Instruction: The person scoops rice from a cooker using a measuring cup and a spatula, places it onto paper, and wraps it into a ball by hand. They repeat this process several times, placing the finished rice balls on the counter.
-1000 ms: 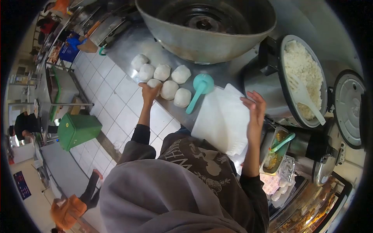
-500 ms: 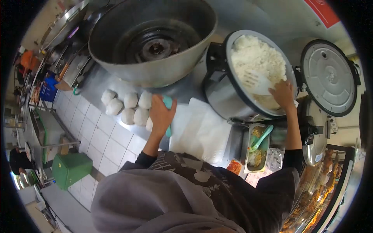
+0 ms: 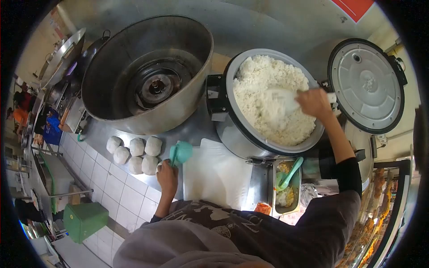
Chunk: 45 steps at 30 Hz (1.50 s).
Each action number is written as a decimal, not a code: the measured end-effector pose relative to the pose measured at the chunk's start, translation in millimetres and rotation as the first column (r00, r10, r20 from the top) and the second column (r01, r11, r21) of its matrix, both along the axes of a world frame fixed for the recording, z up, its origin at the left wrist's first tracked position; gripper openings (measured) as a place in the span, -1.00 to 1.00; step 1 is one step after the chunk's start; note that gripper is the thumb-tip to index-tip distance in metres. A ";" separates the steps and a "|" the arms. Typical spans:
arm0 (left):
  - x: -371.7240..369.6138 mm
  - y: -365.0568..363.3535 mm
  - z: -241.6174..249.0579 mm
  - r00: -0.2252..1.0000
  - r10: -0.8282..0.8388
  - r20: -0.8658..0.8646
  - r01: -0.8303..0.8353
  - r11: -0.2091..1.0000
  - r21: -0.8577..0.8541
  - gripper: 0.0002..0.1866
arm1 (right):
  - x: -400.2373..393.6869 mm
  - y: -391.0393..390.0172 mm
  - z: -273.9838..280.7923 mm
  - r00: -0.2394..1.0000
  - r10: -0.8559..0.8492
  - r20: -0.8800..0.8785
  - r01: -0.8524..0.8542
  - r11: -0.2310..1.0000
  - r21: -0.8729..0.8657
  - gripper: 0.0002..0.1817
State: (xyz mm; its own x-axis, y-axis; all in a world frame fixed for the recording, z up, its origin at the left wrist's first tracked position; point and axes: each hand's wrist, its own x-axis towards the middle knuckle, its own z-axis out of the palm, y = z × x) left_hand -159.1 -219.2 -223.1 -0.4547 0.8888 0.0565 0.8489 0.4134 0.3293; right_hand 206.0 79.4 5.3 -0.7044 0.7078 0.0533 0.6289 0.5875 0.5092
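My right hand [image 3: 314, 103] grips a white rice paddle [image 3: 286, 101], blurred by motion, with its blade in the cooked rice [image 3: 272, 73]. The rice sits in a large rice cooker [image 3: 231, 117] whose lid [image 3: 368, 82] stands open on the right. Closed around the handle of a teal scoop [image 3: 182, 152] is my left hand [image 3: 167, 179], above the counter's front edge. Beside that hand several round, whitish wrapped portions [image 3: 151, 146] sit in rows. A stack of white sheets [image 3: 219, 172] lies right of the scoop.
A big deep metal pot [image 3: 178, 109] stands at the back left of the steel counter [image 3: 100, 134]. Near me on the right is a metal tray [image 3: 298, 206] of food with a green spoon [image 3: 290, 174]. A green bin [image 3: 85, 221] stands on the floor at left.
The view has shifted. My right hand has moved the paddle from the rice's near side to its middle. My left hand has turned the scoop, so its cup now shows beyond the fingers.
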 end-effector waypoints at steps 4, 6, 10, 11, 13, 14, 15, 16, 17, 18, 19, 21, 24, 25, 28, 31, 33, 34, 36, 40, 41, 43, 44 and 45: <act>2.9 -7.7 60.5 0.886 -0.040 0.463 -0.107 0.952 0.287 -0.64 | -11.7 -34.5 9.8 1.000 -0.012 -0.024 0.007 0.983 -0.181 -0.80; 11.9 9.8 131.3 0.710 -0.088 0.699 -0.144 0.953 0.266 -0.64 | -14.1 -40.6 25.8 1.000 0.015 0.003 -0.014 0.978 -0.207 -0.80; 49.1 103.1 222.5 0.863 -0.502 -0.057 0.416 0.643 0.643 -0.58 | -16.5 -51.1 50.7 0.997 -0.066 0.035 0.064 0.997 0.041 -0.86; 67.2 128.1 235.7 0.858 -0.490 -0.156 0.491 0.690 0.532 -0.57 | -17.8 -54.5 55.3 0.992 -0.109 0.064 0.106 0.993 0.047 -0.89; 98.5 188.1 232.1 0.719 -0.496 -0.488 0.658 0.712 0.246 -0.47 | -24.7 -62.1 46.2 0.988 -0.144 0.057 0.140 0.988 0.064 -0.91; 113.5 216.9 218.6 0.629 -0.556 -0.544 0.711 0.694 0.114 -0.56 | -27.9 -62.3 38.4 0.978 -0.171 0.120 0.170 0.985 0.012 -0.89; 128.0 238.9 207.7 0.531 -0.612 -0.586 0.746 0.666 -0.019 -0.64 | -27.9 -59.7 32.0 0.964 -0.194 0.184 0.204 0.978 -0.034 -0.88; 141.7 250.8 201.3 0.434 -0.689 -0.580 0.759 0.627 -0.176 -0.68 | -24.9 -54.4 24.8 0.961 -0.202 0.187 0.211 0.977 -0.027 -0.88; 153.3 256.3 199.4 0.335 -0.761 -0.556 0.751 0.572 -0.329 -0.71 | -20.9 -47.2 17.2 0.957 -0.234 0.173 0.259 0.956 -0.137 -0.84; 162.9 252.3 205.8 0.330 -0.757 -0.564 0.755 0.570 -0.323 -0.71 | -16.5 -42.6 13.2 0.951 -0.267 0.158 0.299 0.923 -0.242 -0.80; 171.1 244.6 214.3 0.263 -0.831 -0.489 0.747 0.497 -0.442 -0.77 | -11.9 -40.9 13.5 0.950 -0.274 0.152 0.304 0.924 -0.230 -0.80; 174.5 241.6 220.1 0.196 -0.892 -0.407 0.726 0.411 -0.551 -0.84 | -0.5 -40.3 12.8 0.936 -0.328 0.125 0.351 0.870 -0.346 -0.69; 172.6 243.5 227.7 0.334 -0.908 -0.254 0.798 0.415 -0.436 -0.84 | 19.6 -42.3 3.4 0.956 -0.290 0.042 0.280 0.862 -0.422 -0.65; 175.9 242.2 239.8 0.377 -0.915 -0.143 0.714 0.385 -0.584 -0.83 | 21.4 -45.3 3.3 0.955 -0.296 0.033 0.283 0.865 -0.415 -0.65; 180.0 253.6 232.4 0.584 -0.808 0.077 0.587 0.355 -0.727 -0.79 | -1.2 -71.4 16.1 0.752 -0.654 0.082 0.573 0.586 -0.573 -0.60; 165.9 264.6 224.0 0.718 -0.579 0.387 0.656 0.377 -0.654 -0.79 | -12.1 -90.7 31.0 0.566 -0.823 0.044 0.611 0.383 -0.693 -0.61; 156.2 256.6 228.9 0.681 -0.470 0.561 0.731 0.403 -0.550 -0.81 | -11.2 -97.7 19.0 0.634 -0.769 -0.076 0.595 0.548 -0.588 -0.70; 154.3 249.7 234.4 0.643 -0.401 0.653 0.757 0.465 -0.460 -0.85 | -16.0 -102.5 16.3 0.738 -0.642 -0.207 0.519 0.737 -0.434 -0.75; 153.3 236.8 240.4 0.588 -0.339 0.734 0.763 0.534 -0.364 -0.89 | -29.0 -113.6 11.1 0.873 -0.353 -0.338 0.346 0.935 -0.082 -0.85; 156.5 227.0 256.2 0.417 -0.217 0.883 0.660 0.740 -0.129 -0.88 | -70.7 -120.0 7.6 0.872 -0.402 -0.279 0.458 0.871 0.178 -0.80; 157.5 224.9 260.5 0.353 -0.176 0.919 0.600 0.796 -0.078 -0.85 | -84.7 -120.9 5.1 0.876 -0.394 -0.279 0.452 0.872 0.188 -0.80; 159.1 223.8 262.4 0.279 -0.157 0.947 0.577 0.816 -0.035 -0.86 | -104.5 -119.3 -8.3 0.856 -0.496 -0.145 0.494 0.704 0.511 -0.79; 157.7 223.7 261.6 0.208 -0.134 0.969 0.556 0.831 -0.004 -0.87 | -102.8 -117.0 -9.2 0.875 -0.473 -0.104 0.443 0.695 0.567 -0.80; 154.3 225.8 258.1 0.206 -0.135 0.969 0.548 0.836 0.000 -0.87 | -95.4 -114.3 -4.0 0.880 -0.464 -0.103 0.435 0.697 0.571 -0.80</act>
State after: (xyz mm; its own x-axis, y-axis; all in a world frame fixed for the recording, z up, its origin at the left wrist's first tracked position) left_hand -4.8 6.5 34.9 0.3479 0.8346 -0.4271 0.1347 0.4064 0.9037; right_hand 110.5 -34.9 1.2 -0.3221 0.7912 0.5199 0.7103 -0.1611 0.6852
